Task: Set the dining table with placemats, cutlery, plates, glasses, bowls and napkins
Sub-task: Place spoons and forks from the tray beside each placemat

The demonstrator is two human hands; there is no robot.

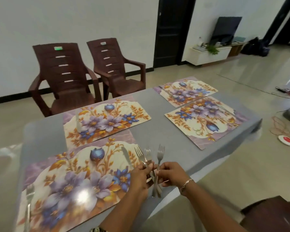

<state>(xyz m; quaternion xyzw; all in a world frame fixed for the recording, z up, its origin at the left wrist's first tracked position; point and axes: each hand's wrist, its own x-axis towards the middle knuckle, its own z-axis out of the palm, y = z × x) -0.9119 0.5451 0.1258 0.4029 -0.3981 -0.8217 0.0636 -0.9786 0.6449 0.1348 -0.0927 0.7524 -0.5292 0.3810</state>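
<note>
Placemats and knives down, forks in hand.
Four placemats [70, 181] lie on the table [157, 128], each seemingly with a knife [126, 158], though the far ones blur. At the near edge the left hand [140, 178] grips the forks [139, 154] and the right hand [171, 174] pinches a single fork [160, 156]. Plates, glasses, bowls and napkins are still to come.

Open lane of grey table [157, 129] between flat placemats [105, 121]; brown chairs [65, 77] beyond.

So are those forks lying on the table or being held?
Held. The left hand grips a bunch of forks, the right hand pinches one more fork, all tines up above the grey table.
</note>
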